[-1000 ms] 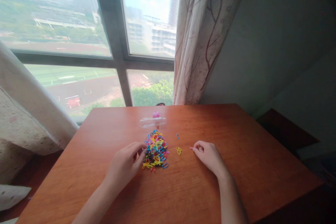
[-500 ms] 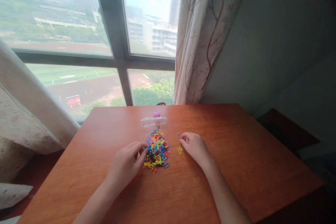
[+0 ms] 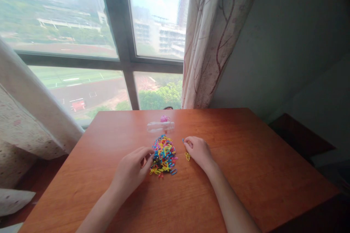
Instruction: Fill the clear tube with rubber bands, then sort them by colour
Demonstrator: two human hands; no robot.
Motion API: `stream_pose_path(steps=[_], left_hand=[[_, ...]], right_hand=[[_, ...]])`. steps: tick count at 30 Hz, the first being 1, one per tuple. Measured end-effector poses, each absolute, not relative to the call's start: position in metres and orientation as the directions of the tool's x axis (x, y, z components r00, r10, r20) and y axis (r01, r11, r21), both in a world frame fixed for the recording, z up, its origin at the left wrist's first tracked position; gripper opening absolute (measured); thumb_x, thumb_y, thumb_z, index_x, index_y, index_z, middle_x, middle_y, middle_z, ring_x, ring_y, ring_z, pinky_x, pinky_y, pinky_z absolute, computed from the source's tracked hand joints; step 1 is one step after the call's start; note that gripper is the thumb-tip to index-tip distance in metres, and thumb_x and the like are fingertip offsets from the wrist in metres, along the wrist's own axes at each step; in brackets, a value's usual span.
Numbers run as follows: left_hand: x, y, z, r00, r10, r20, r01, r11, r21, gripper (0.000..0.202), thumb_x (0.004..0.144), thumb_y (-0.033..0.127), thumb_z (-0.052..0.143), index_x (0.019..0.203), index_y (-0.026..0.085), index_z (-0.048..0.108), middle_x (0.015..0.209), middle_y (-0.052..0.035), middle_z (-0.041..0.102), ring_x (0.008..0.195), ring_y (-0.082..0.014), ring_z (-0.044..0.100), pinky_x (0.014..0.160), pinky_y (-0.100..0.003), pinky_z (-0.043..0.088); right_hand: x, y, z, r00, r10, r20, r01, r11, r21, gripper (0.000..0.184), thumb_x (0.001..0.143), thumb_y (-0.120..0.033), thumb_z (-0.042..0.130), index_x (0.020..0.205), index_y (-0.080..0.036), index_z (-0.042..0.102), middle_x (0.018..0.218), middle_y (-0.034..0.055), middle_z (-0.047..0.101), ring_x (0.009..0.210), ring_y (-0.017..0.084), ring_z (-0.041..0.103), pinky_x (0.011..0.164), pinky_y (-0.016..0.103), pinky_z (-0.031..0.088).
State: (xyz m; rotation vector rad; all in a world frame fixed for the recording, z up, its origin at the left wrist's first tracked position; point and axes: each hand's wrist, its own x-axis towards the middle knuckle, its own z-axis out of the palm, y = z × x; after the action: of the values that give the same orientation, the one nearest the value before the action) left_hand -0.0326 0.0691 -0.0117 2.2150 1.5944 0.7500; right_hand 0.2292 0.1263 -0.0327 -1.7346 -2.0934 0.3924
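A heap of small multicoloured rubber bands (image 3: pixel 164 153) lies on the wooden table. At its left edge rests my left hand (image 3: pixel 135 164), fingers loosely curved, with a small gap between thumb and forefinger and nothing visible in it. To the right of the heap, my right hand (image 3: pixel 198 149) pinches a blue rubber band (image 3: pixel 183 140), of which only a small end shows past the fingertips. Just below those fingers are a few yellow rubber bands (image 3: pixel 187 157), apart from the heap.
Behind the heap a clear plastic container (image 3: pixel 160 126) lies on its side, with a pink object (image 3: pixel 164 118) just beyond it. Several loose bands, including a blue one (image 3: pixel 174 171), lie by the heap's near edge. The table (image 3: pixel 246 153) reaches to a window with curtains (image 3: pixel 202 43).
My right hand has shifted slightly left and up with the blue rubber band, and less of the band shows. My left hand has stayed by the heap.
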Motion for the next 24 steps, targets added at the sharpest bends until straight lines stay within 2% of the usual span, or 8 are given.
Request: stream_pose_path(steps=[6,10,14,18,24], left_hand=[[-0.032,0.069,-0.012,0.255,0.937,0.238,0.781,-0.345,0.520,0.022,0.092,0.030,0.047,0.094,0.021,0.067,0.071,-0.0005,0.066,0.060,-0.0139,0.056,0.058,-0.023,0.041],[-0.028,0.066,-0.010,0.289,0.931,0.223,0.782,-0.364,0.506,0.020,0.092,0.028,0.048,0.091,0.021,0.066,0.072,-0.0003,0.065,0.060,-0.0138,0.056,0.058,-0.023,0.041],[-0.024,0.064,-0.008,0.317,0.924,0.214,0.768,-0.382,0.514,0.018,0.090,0.027,0.050,0.088,0.022,0.066,0.074,-0.0008,0.066,0.061,-0.0136,0.057,0.057,-0.022,0.041],[-0.022,0.063,-0.008,0.333,0.918,0.215,0.740,-0.396,0.544,0.016,0.089,0.027,0.051,0.090,0.023,0.067,0.078,-0.0011,0.068,0.060,-0.0133,0.058,0.057,-0.022,0.042],[-0.025,0.065,-0.011,0.344,0.913,0.221,0.741,-0.408,0.533,0.017,0.089,0.026,0.050,0.091,0.023,0.066,0.080,-0.0006,0.068,0.059,-0.0129,0.058,0.057,-0.021,0.042]], right_hand=[[0.227,0.114,-0.028,-0.174,0.974,0.144,0.839,0.223,-0.496,0.015,0.087,-0.022,0.057,0.088,-0.022,0.072,0.073,0.0011,0.068,0.067,0.015,0.060,0.064,0.024,0.038],[0.220,0.089,-0.022,-0.268,0.954,0.136,0.776,0.298,-0.556,0.014,0.085,-0.020,0.057,0.084,-0.023,0.071,0.071,0.0000,0.067,0.065,0.015,0.058,0.063,0.023,0.037],[0.212,0.060,-0.019,-0.354,0.932,0.079,0.719,0.325,-0.614,0.014,0.084,-0.018,0.060,0.087,-0.025,0.072,0.075,-0.0014,0.069,0.069,0.014,0.061,0.065,0.022,0.038],[0.206,0.045,-0.021,-0.359,0.932,0.041,0.723,0.306,-0.620,0.017,0.083,-0.017,0.060,0.092,-0.026,0.071,0.083,-0.0020,0.071,0.072,0.014,0.062,0.067,0.022,0.039],[0.202,0.044,-0.026,-0.343,0.937,0.064,0.728,0.309,-0.612,0.012,0.083,-0.014,0.058,0.078,-0.022,0.066,0.074,-0.0014,0.068,0.066,0.013,0.059,0.061,0.022,0.034]])
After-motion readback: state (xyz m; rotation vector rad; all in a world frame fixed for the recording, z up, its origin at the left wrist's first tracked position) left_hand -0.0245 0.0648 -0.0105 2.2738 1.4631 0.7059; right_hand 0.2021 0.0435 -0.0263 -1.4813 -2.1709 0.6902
